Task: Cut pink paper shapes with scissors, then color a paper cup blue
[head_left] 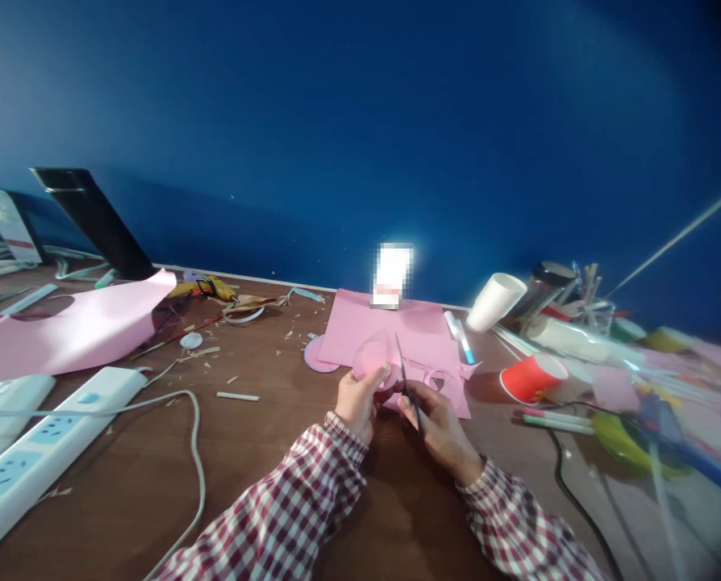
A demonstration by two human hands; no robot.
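Observation:
My left hand (360, 399) pinches a rounded piece of pink paper (373, 355) between thumb and fingers. Dark scissors (411, 395) are gripped in my right hand (438, 426), their blades pointing up and away beside the right edge of that piece. Whether the blades touch the paper is too small to tell. Behind both hands lies a larger pink sheet (414, 319) on the brown table. Pink paper scraps (454, 391) with cut-out edges rest just beyond my right hand. Another pink disc (319, 355) sits at the sheet's left edge.
A white power strip (103, 391) and its cable (198, 468) occupy the left. Farther right are a white paper cup (497, 300), a red paper cup (533, 378), a marker (459, 335) and clutter. A yellow glue gun (215, 288) lies near the blue wall (336, 121).

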